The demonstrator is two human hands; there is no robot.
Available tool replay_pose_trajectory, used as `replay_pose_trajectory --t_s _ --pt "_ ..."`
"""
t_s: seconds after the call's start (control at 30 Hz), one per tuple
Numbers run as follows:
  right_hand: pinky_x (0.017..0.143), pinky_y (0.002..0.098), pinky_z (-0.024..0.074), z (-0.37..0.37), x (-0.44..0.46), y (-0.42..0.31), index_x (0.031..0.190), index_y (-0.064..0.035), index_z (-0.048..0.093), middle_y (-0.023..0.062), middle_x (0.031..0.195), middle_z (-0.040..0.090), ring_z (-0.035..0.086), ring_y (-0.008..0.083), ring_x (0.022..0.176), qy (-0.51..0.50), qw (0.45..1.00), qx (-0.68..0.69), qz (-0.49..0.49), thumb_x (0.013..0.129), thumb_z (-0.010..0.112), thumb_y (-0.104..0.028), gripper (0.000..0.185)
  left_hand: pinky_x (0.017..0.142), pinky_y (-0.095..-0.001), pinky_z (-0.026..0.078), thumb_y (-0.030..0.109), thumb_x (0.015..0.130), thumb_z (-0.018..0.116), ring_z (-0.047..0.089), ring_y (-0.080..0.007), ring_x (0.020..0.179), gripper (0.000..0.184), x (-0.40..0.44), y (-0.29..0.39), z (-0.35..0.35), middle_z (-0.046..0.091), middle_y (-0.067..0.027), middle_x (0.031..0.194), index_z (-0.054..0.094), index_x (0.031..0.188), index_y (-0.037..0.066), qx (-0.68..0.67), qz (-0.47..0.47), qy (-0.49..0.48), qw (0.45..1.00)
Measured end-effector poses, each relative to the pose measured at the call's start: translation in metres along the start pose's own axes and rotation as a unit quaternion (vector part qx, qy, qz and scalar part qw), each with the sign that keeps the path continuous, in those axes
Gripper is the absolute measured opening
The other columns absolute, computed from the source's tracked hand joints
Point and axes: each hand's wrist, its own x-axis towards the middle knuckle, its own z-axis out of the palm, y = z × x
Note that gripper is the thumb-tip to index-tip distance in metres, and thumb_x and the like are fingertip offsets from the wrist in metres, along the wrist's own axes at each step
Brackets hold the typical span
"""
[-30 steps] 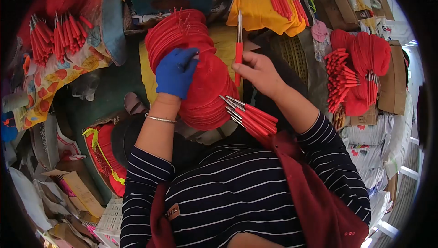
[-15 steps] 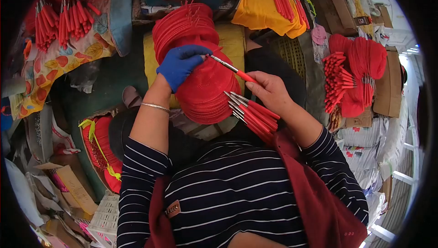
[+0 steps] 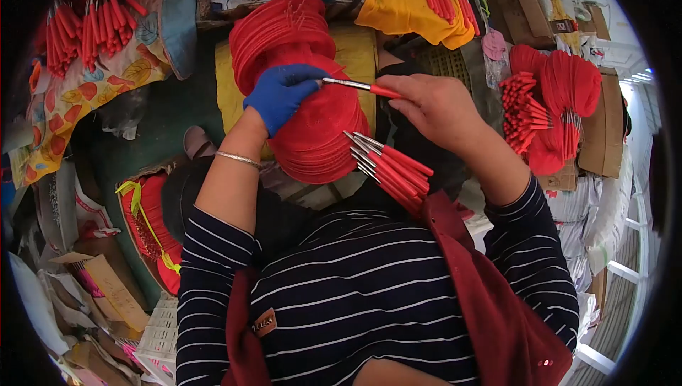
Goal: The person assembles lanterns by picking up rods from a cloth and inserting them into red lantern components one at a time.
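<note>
My left hand [image 3: 283, 100], in a blue glove, is closed in a pinch at the edge of a red mesh piece [image 3: 323, 119] on top of a stack. What lies between its fingertips is mostly hidden. My right hand [image 3: 435, 106], bare, is closed around the red end of a handle [image 3: 362, 86] with a silver metal shaft. The shaft's tip meets the left fingertips. Behind the glove rises another stack of round red mesh pieces [image 3: 273, 34]. Below the right hand, a bunch of similar red handles [image 3: 394, 173] lies against my lap, metal ends pointing up and left.
Yellow padding [image 3: 355, 48] lies under the mesh. More red handles rest on a yellow cloth [image 3: 394, 2], on a leaf-patterned cloth [image 3: 106, 91] at left, and beside red mesh bundles [image 3: 568, 87] at right. A cardboard box [image 3: 114, 293] and white crate [image 3: 158, 336] stand lower left.
My right hand has shifted its grip and now covers more of the red handle, which lies more nearly level. The left hand keeps its pinch. The whole view has shifted slightly.
</note>
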Motion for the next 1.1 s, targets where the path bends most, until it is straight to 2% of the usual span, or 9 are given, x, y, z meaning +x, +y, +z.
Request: replay_pose_trajectory --t_s 0.2,0.3,0.37,0.47,0.53,0.7,0.8,0.93,1.1 --pt "0.049 0.0347 0.0471 -0.028 0.028 -0.022 0.092 -0.0079 0.06 0.0072 0.065 0.055 0.06 0.0221 0.061 -0.071 0.949 -0.248 -0.18 0.076 0.055 -0.012 0.017 0.081 -0.0247 0.046 0.006 0.084 0.059 0.059 -0.0125 0.089 0.018 -0.001 -0.009 0.004 0.066 -0.0071 0.093 0.065 0.1 0.001 0.026 -0.014 -0.019 0.999" --pt "0.05 0.034 0.0483 -0.028 0.033 -0.037 0.089 -0.004 0.06 0.0075 0.064 0.056 0.062 0.0218 0.061 -0.117 0.941 -0.239 -0.21 0.075 0.055 -0.013 0.017 0.083 -0.0282 0.047 0.009 0.082 0.059 0.061 -0.0186 0.089 0.025 -0.003 -0.006 0.01 0.065 -0.0112 0.099 0.063 0.105 0.004 0.039 0.022 -0.026 0.999" --pt "0.05 0.0333 0.0488 -0.02 0.037 -0.045 0.087 -0.0021 0.06 0.0079 0.064 0.057 0.062 0.0221 0.06 -0.167 0.937 -0.227 -0.206 0.075 0.055 -0.013 0.017 0.084 -0.03 0.047 0.011 0.08 0.06 0.061 -0.0218 0.093 0.035 -0.008 0.003 0.018 0.064 -0.0142 0.103 0.057 0.115 0.008 0.164 -0.002 -0.039 0.986" --pt "0.051 0.0326 0.0497 0.001 0.034 -0.05 0.085 0.0001 0.06 0.0084 0.063 0.058 0.063 0.0229 0.06 -0.23 0.936 -0.202 -0.175 0.075 0.054 -0.013 0.017 0.083 -0.0324 0.047 0.013 0.078 0.062 0.062 -0.0257 0.094 0.044 -0.006 -0.043 0.039 0.062 -0.0165 0.104 0.052 0.121 0.011 0.068 0.0 -0.045 0.997" --pt "0.051 0.0327 0.05 0.015 0.026 -0.048 0.084 0.0005 0.06 0.0085 0.063 0.058 0.063 0.0235 0.06 -0.242 0.938 -0.194 -0.154 0.074 0.054 -0.013 0.018 0.083 -0.0332 0.048 0.013 0.077 0.063 0.061 -0.0267 0.094 0.046 -0.01 -0.019 0.043 0.062 -0.0167 0.103 0.052 0.122 0.012 0.133 -0.03 -0.029 0.99" --pt "0.046 0.0322 0.0485 0.013 0.011 -0.038 0.087 -0.0001 0.058 0.0072 0.061 0.057 0.061 0.0222 0.055 -0.061 0.968 -0.202 -0.134 0.074 0.054 -0.013 0.019 0.081 -0.0353 0.048 0.016 0.077 0.063 0.061 -0.0301 0.091 0.046 -0.006 -0.018 0.037 0.063 -0.0157 0.1 0.052 0.122 0.014 0.199 -0.014 0.04 0.979" --pt "0.046 0.0313 0.0479 0.033 0.003 -0.058 0.085 -0.0019 0.057 0.0062 0.062 0.056 0.06 0.02 0.054 -0.067 0.966 -0.232 -0.091 0.074 0.054 -0.012 0.015 0.08 -0.0363 0.048 0.017 0.077 0.063 0.061 -0.031 0.09 0.044 -0.007 -0.02 0.046 0.063 -0.0159 0.098 0.053 0.12 0.016 0.24 -0.027 0.042 0.969" --pt "0.053 0.0363 0.0498 0.022 0.013 -0.043 0.087 -0.0025 0.059 0.0111 0.066 0.059 0.063 0.0269 0.062 -0.142 0.967 -0.198 -0.073 0.076 0.054 -0.013 0.017 0.078 -0.0369 0.049 0.015 0.076 0.064 0.061 -0.0311 0.087 0.044 -0.013 -0.017 0.048 0.063 -0.0157 0.093 0.054 0.119 0.017 0.256 -0.044 0.05 0.965" --pt "0.065 0.0417 0.0478 0.004 0.017 0.0 0.11 -0.0126 0.06 0.0163 0.076 0.061 0.061 0.0319 0.08 -0.19 0.98 -0.022 -0.052 0.077 0.054 -0.013 0.034 0.078 -0.034 0.049 0.012 0.076 0.064 0.062 -0.0277 0.084 0.044 -0.016 -0.022 0.044 0.064 -0.0137 0.089 0.055 0.119 0.014 0.172 -0.024 0.013 0.985"
